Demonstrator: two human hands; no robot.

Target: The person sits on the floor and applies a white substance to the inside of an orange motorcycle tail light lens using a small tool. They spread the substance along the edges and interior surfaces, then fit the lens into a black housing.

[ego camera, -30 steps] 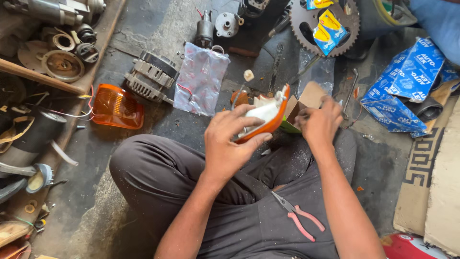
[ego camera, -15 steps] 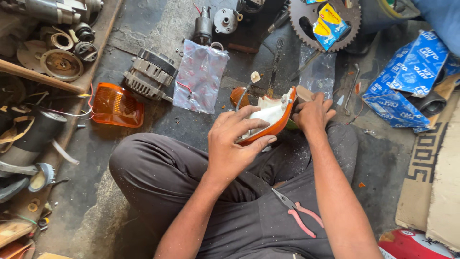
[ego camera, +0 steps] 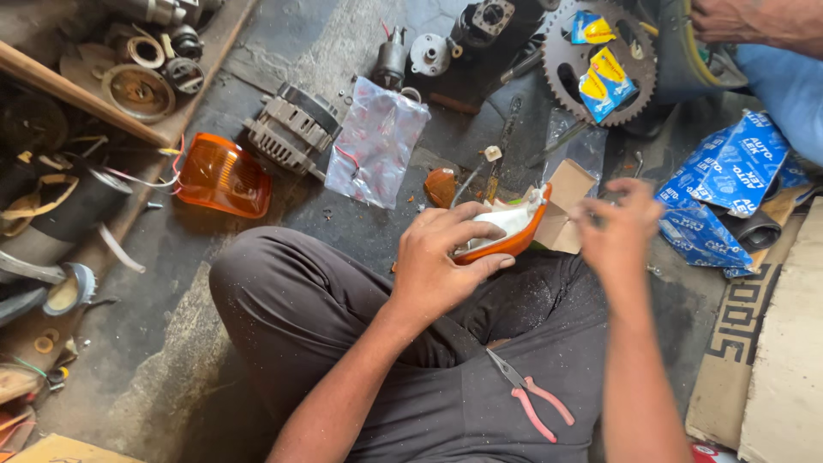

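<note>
Clutter lined the left edge: rings and discs point(ego camera: 137, 90) on a plank point(ego camera: 81, 99), then a tape roll point(ego camera: 69, 291) lower down. Right of these, an orange lens point(ego camera: 221, 176) lay on the floor beside a finned alternator point(ego camera: 287, 129), and just past that a clear plastic bag point(ego camera: 375, 141) with red print. Motor parts point(ego camera: 429, 53) stood behind the bag.

At the middle, the left hand point(ego camera: 441, 257) was curled round a lamp housing point(ego camera: 507, 233), white inside with an orange rim, held above the lap over the crossed legs; thumb underneath, fingers wrapped over the top. A small cardboard box point(ego camera: 566, 214) sat just behind the housing, touching it or nearly so. Pink-handled pliers point(ego camera: 531, 399) rested on the dark trousers below.

The right hand point(ego camera: 619, 233) hovered beside the box, blurred, fingers spread loosely and holding nothing that could be made out. Behind it lay a sprocket point(ego camera: 600, 60) with yellow-and-blue packets on it. Blue wrappers point(ego camera: 729, 184) were heaped at the right, next to flat cardboard point(ego camera: 784, 360). Another person's arm point(ego camera: 754, 21) showed at the top right corner.
</note>
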